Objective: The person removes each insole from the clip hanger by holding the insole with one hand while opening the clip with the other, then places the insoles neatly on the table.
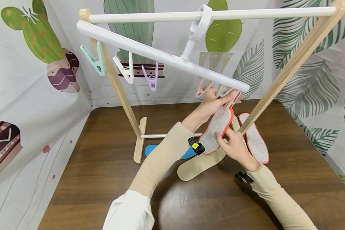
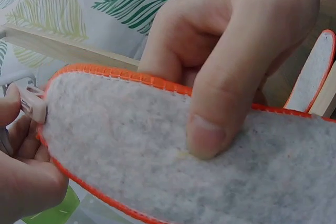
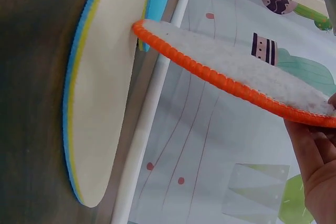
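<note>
My left hand [image 1: 215, 100] pinches a pale pink clothespin [image 2: 34, 104] at the right end of a white hanger bar. The clothespin's tip meets the upper end of a grey felt insole [image 1: 217, 126] with orange-red edging. Lower down, my right hand [image 1: 234, 145] grips the same insole, thumb on the felt face and fingers behind it. In the right wrist view the insole [image 3: 236, 66] slants across, its free end near a beige insole. Beside the left hand hang another pink clothespin [image 1: 202, 88] and a grey one, partly covered by the fingers.
The white hanger [image 1: 138, 44] hooks over the rod of a wooden rack [image 1: 290, 65], tilting down rightward. Mint, white and lilac clothespins [image 1: 151, 76] hang left. Below lie a blue insole [image 1: 151, 149], a beige insole [image 1: 198, 165] and a second felt insole [image 1: 256, 139] on the table.
</note>
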A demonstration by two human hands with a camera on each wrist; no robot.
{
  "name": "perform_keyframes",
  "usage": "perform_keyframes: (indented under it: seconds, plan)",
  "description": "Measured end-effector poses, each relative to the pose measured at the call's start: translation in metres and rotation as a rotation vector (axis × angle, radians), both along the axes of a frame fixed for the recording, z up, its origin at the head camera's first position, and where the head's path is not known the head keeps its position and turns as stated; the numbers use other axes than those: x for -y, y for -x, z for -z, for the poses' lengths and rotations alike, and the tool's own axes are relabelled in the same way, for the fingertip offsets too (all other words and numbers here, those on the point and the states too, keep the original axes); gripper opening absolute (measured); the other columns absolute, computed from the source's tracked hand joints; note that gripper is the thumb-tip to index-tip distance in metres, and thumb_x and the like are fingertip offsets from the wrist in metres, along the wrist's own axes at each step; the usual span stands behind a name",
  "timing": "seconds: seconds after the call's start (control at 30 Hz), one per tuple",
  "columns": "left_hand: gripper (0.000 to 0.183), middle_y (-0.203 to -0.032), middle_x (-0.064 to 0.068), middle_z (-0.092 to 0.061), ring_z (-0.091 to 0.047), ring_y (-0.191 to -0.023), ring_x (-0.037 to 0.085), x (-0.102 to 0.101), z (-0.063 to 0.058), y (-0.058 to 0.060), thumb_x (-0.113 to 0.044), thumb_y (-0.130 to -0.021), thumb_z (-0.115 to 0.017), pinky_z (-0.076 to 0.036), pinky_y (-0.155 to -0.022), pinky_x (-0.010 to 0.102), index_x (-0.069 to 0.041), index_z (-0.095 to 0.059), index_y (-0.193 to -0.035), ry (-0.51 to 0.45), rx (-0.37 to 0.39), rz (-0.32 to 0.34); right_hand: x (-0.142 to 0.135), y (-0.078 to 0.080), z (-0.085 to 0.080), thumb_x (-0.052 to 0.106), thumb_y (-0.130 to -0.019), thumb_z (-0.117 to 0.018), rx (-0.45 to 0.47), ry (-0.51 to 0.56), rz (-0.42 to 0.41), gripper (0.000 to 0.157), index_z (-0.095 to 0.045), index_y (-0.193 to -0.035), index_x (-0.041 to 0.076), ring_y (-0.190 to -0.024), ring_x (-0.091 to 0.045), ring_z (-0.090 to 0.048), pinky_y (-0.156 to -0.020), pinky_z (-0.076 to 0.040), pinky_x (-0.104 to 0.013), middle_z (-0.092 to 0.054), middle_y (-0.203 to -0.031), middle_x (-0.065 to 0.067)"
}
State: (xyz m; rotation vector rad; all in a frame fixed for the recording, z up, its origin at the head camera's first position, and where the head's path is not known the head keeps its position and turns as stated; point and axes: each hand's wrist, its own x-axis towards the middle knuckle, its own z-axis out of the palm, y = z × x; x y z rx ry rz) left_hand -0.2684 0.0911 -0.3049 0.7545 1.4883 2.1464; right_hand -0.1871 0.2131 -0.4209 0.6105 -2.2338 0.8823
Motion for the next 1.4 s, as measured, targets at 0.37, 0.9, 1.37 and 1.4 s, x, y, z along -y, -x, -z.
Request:
perform_keyframes:
  seconds: [0.37,0.9,1.37,1.4]
  plan:
    - [0.028,-0.095,0.014,-0.07,-0.063,-0.073,0.005,-0.002,-0.003,0.002,-0.018,-0.09,-0.058,-0.048,-0.063,0.015,-0.001,-0.059,-0.111,0.087,-0.015,-0.088,0.0,-0.001,-0.001,0.008,-0.081,-0.06,0.015,0.063,-0.034,0.007,-0.062,-0.077,0.002,-0.055,-0.003,-0.052,-0.05,-0.041,-0.015,-0.061,-0.06,-0.003]
    - [0.029,-0.11,0.009,-0.067,-0.059,-0.096,-0.001,-0.003,0.001,0.007,-0.023,-0.087,-0.063,-0.045,-0.085,0.013,-0.007,-0.062,-0.11,0.142,-0.08,-0.199,0.0,0.003,0.003,0.001,-0.068,-0.058,-0.252,0.225,-0.113,0.005,-0.063,-0.068,-0.001,-0.055,-0.005,-0.05,-0.056,-0.041,-0.016,-0.059,-0.058,-0.01]
    - [0.028,-0.101,0.007,-0.067,-0.058,-0.085,0.0,-0.004,0.005,0.008,-0.029,-0.091,-0.055,-0.046,-0.08,0.012,-0.004,-0.064,-0.1,0.222,-0.158,-0.187,-0.027,0.004,-0.015,0.005,-0.067,-0.049,-0.279,0.351,0.063,0.02,-0.055,-0.075,-0.011,-0.048,0.005,-0.033,-0.041,-0.023,-0.015,-0.049,-0.057,-0.003]
    - [0.027,-0.101,0.007,-0.067,-0.058,-0.085,0.0,-0.004,0.005,0.008,-0.029,-0.091,-0.056,-0.045,-0.08,0.012,-0.004,-0.064,-0.099,0.223,-0.16,-0.192,-0.029,0.004,-0.017,0.005,-0.067,-0.049,-0.276,0.368,0.066,0.02,-0.055,-0.075,-0.012,-0.049,0.005,-0.035,-0.042,-0.024,-0.016,-0.05,-0.059,0.0]
